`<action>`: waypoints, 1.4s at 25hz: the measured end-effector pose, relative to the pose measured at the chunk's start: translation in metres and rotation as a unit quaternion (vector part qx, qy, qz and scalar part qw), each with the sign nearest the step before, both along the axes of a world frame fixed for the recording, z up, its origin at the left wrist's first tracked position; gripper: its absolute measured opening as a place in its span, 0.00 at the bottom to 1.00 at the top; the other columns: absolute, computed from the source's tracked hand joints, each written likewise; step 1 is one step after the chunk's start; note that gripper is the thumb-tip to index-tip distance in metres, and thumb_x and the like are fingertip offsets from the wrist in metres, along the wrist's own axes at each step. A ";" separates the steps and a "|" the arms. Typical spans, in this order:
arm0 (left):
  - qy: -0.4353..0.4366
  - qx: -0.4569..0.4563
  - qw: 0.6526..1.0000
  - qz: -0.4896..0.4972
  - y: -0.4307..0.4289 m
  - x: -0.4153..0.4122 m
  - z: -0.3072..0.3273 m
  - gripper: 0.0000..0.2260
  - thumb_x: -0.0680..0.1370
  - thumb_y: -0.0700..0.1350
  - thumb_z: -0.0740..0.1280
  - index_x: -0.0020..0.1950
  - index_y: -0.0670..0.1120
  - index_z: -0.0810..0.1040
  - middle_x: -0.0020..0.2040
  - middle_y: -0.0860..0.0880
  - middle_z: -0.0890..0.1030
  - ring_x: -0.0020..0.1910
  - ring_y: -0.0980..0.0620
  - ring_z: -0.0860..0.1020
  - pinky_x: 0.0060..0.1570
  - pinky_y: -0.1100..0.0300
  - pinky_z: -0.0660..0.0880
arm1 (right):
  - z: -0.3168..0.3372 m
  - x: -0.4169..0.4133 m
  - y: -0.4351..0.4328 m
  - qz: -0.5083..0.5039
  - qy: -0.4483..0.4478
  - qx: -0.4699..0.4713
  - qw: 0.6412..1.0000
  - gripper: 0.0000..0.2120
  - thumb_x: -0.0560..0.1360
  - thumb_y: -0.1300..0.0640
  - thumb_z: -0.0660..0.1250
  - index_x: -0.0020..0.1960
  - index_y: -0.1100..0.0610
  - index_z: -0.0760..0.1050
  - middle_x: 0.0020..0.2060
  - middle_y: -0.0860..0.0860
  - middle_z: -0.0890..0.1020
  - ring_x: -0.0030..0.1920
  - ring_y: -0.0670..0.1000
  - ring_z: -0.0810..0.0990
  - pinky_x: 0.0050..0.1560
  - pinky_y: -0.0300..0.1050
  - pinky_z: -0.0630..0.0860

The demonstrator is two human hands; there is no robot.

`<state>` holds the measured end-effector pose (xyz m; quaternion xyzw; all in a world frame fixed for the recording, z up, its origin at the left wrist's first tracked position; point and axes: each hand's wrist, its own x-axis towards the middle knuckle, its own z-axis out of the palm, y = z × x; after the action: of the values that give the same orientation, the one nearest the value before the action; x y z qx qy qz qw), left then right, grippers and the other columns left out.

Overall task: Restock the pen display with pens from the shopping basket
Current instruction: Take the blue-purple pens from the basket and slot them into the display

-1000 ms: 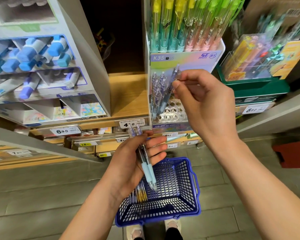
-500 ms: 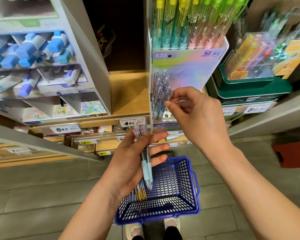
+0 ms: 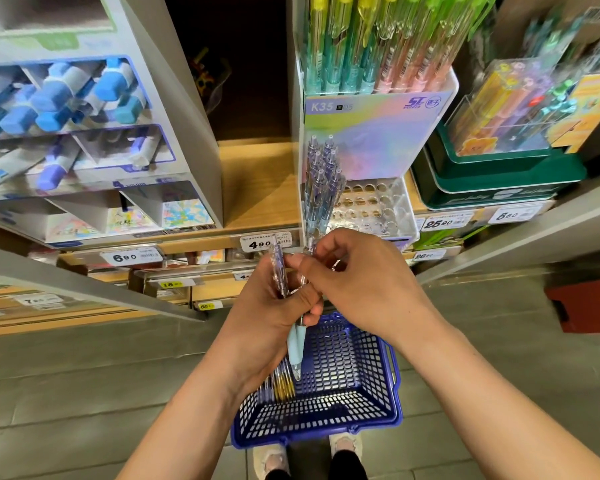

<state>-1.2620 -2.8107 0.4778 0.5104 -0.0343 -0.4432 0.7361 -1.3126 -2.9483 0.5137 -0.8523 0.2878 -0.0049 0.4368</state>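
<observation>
My left hand (image 3: 267, 317) holds two clear purple pens with pale blue grips (image 3: 296, 344), tips pointing down over the blue shopping basket (image 3: 378, 403). My right hand (image 3: 357, 289) touches my left hand and pinches the top of one of those pens. Several more pens (image 3: 279, 384) lie in the basket's left corner. The pen display (image 3: 371, 202) is a clear rack with round holes; several purple pens (image 3: 323, 181) stand in its left holes, the other holes are empty.
Above the rack, a K35 box (image 3: 374, 133) holds yellow, green and pink pens. A grey display of blue markers (image 3: 84, 133) stands to the left, green boxes (image 3: 492, 181) to the right. Price tags line the wooden shelf edge (image 3: 260, 242). My feet show below the basket.
My right hand let go of a pen placed in the rack and came down to my left hand, where it now pinches one of the held pens.
</observation>
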 end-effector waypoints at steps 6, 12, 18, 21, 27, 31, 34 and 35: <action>0.016 0.012 1.000 0.009 0.004 0.000 0.000 0.10 0.77 0.43 0.66 0.58 0.46 0.78 0.46 0.46 0.86 0.43 0.50 0.84 0.47 0.59 0.82 | 0.007 -0.002 -0.004 -0.060 -0.110 0.025 0.992 0.03 0.78 0.52 0.71 0.51 0.47 0.83 0.36 0.39 0.85 0.35 0.38 0.83 0.34 0.28 0.76; 0.081 0.032 0.995 0.054 0.006 0.001 0.000 0.09 0.81 0.46 0.64 0.58 0.45 0.79 0.47 0.43 0.86 0.37 0.50 0.84 0.37 0.58 0.83 | 0.026 0.006 -0.018 -0.151 -0.325 -0.082 0.930 0.08 0.78 0.54 0.71 0.56 0.53 0.83 0.43 0.48 0.86 0.42 0.43 0.84 0.47 0.41 0.81; 0.089 0.048 0.994 0.051 0.006 0.000 -0.003 0.13 0.83 0.47 0.64 0.62 0.41 0.77 0.44 0.44 0.83 0.31 0.51 0.72 0.30 0.61 0.69 | 0.021 0.008 -0.016 -0.099 -0.361 -0.215 0.902 0.07 0.78 0.61 0.72 0.54 0.62 0.83 0.44 0.44 0.80 0.41 0.31 0.76 0.48 0.24 0.70; 0.081 0.038 0.995 0.046 0.006 -0.001 -0.005 0.12 0.84 0.47 0.62 0.62 0.41 0.77 0.43 0.44 0.81 0.31 0.52 0.70 0.30 0.61 0.66 | 0.015 0.007 -0.014 -0.075 -0.351 -0.191 0.914 0.09 0.77 0.59 0.73 0.56 0.60 0.82 0.45 0.45 0.82 0.44 0.40 0.82 0.49 0.32 0.78; 0.044 0.036 0.998 0.038 0.007 -0.004 -0.006 0.10 0.84 0.46 0.63 0.61 0.44 0.79 0.37 0.48 0.75 0.28 0.54 0.64 0.28 0.64 0.62 | -0.002 0.008 -0.012 -0.052 -0.330 -0.182 0.925 0.07 0.75 0.59 0.76 0.52 0.57 0.81 0.42 0.47 0.85 0.42 0.43 0.84 0.45 0.41 0.82; 0.072 -0.005 0.997 0.031 0.003 0.001 -0.004 0.14 0.81 0.48 0.64 0.62 0.42 0.78 0.34 0.49 0.71 0.28 0.53 0.61 0.30 0.60 0.57 | -0.007 0.007 -0.012 -0.043 -0.306 -0.176 0.935 0.06 0.75 0.59 0.75 0.50 0.56 0.80 0.40 0.46 0.84 0.41 0.43 0.83 0.44 0.36 0.80; 0.109 -0.065 0.992 0.021 0.001 0.004 -0.004 0.14 0.80 0.44 0.60 0.62 0.39 0.76 0.36 0.46 0.74 0.30 0.52 0.64 0.32 0.58 0.60 | -0.007 0.002 -0.008 -0.056 -0.257 -0.146 0.954 0.06 0.75 0.56 0.76 0.48 0.53 0.80 0.38 0.43 0.83 0.39 0.43 0.82 0.40 0.32 0.78; 0.105 -0.071 0.992 0.023 0.001 0.004 -0.004 0.14 0.79 0.41 0.60 0.61 0.39 0.75 0.37 0.45 0.75 0.31 0.51 0.65 0.33 0.58 0.62 | -0.008 -0.001 -0.005 -0.060 -0.227 -0.117 0.965 0.05 0.75 0.54 0.75 0.47 0.50 0.79 0.37 0.42 0.83 0.38 0.43 0.82 0.39 0.32 0.77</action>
<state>-1.2581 -2.8098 0.4735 0.4079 0.0231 -0.4734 0.7803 -1.3139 -2.9535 0.5059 -0.8552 0.2290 -0.2578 0.3869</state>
